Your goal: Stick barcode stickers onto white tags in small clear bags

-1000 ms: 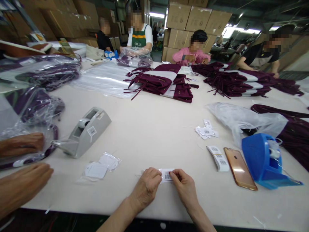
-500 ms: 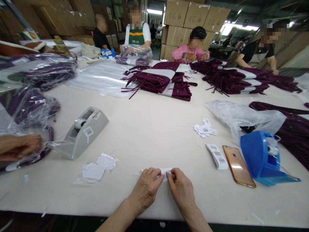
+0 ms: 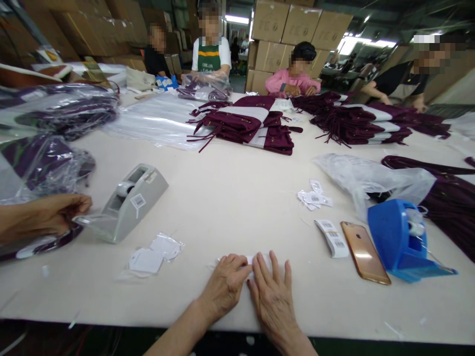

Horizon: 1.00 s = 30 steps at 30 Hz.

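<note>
Head view: label, on the table near its front edge, left of the phone, pinned flat under the right hand with fingers spread, the left hand curled at its left end, apparently to smooth it; grey dispenser far left of the phone.

Blue tape dispenser, gold phone

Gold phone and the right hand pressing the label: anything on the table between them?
Head view: between the right hand and the gold phone lies a folded strip of barcode labels, close beside the phone; otherwise bare table.
</note>
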Each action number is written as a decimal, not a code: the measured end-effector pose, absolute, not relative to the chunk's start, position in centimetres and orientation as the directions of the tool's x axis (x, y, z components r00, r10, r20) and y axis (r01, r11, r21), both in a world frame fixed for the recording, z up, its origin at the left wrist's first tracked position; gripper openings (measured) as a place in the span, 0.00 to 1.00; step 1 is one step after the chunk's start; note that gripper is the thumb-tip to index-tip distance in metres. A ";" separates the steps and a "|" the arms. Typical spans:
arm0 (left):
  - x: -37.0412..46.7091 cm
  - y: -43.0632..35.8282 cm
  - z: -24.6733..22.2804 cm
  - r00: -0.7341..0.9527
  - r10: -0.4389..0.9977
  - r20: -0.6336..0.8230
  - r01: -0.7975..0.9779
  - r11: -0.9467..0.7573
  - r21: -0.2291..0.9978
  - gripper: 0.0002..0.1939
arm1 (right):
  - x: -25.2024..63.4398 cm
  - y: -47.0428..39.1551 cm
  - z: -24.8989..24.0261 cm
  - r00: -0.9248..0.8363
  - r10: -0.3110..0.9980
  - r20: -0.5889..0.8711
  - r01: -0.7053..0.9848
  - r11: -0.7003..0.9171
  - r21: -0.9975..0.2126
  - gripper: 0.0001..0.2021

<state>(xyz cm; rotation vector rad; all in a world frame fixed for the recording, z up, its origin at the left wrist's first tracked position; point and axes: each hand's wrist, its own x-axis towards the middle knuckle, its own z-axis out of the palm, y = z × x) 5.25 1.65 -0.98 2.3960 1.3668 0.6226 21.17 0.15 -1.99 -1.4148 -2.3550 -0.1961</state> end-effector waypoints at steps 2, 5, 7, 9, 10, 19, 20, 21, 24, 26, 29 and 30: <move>5.3 1.7 -1.0 0.430 0.877 0.216 0.728 -0.478 0.491 0.12 | 21.3 0.1 -1.7 -0.443 0.806 0.391 0.853 0.513 -0.091 0.19; 5.1 1.6 -1.0 0.400 0.880 0.256 0.706 -0.474 0.526 0.12 | 22.5 -0.1 -1.8 -0.494 0.776 0.393 0.837 0.546 -0.026 0.18; 4.7 1.5 -0.8 0.377 0.867 0.326 0.683 -0.498 0.535 0.12 | 23.5 -0.1 -2.2 -0.464 0.785 0.411 0.865 0.502 0.018 0.19; 4.1 1.2 -0.7 0.338 0.859 0.385 0.710 -0.501 0.495 0.16 | 24.1 -0.1 -2.7 -0.387 0.820 0.422 0.909 0.416 0.023 0.20; 3.8 1.0 -0.6 0.314 0.863 0.397 0.741 -0.484 0.466 0.20 | 24.2 -0.1 -3.0 -0.349 0.838 0.420 0.926 0.377 0.017 0.21; 3.4 0.6 -1.9 0.229 0.904 0.361 0.777 -0.394 0.492 0.27 | 22.3 -0.4 -3.8 -0.296 0.877 0.379 0.936 0.344 -0.067 0.20; 3.4 0.7 -2.0 0.228 0.906 0.357 0.775 -0.391 0.497 0.27 | 21.9 -0.4 -3.7 -0.296 0.878 0.375 0.934 0.349 -0.079 0.20; 3.5 0.8 -2.0 0.227 0.908 0.351 0.774 -0.387 0.502 0.26 | 21.5 -0.4 -3.7 -0.304 0.879 0.368 0.929 0.359 -0.091 0.20; 3.7 0.9 -1.9 0.227 0.915 0.334 0.776 -0.377 0.505 0.25 | 20.2 -0.5 -3.4 -0.364 0.862 0.353 0.896 0.427 -0.120 0.19; 3.7 0.9 -1.8 0.237 0.914 0.329 0.776 -0.382 0.502 0.24 | 19.9 -0.4 -3.2 -0.406 0.840 0.359 0.862 0.483 -0.156 0.18; 2.6 0.8 -1.1 0.256 0.913 0.316 0.758 -0.393 0.520 0.26 | 20.5 0.1 -3.2 -0.371 0.829 0.418 0.818 0.505 -0.275 0.17; 1.8 0.6 -0.8 0.235 0.922 0.307 0.762 -0.371 0.531 0.27 | 20.8 0.4 -3.2 -0.333 0.836 0.437 0.809 0.491 -0.323 0.17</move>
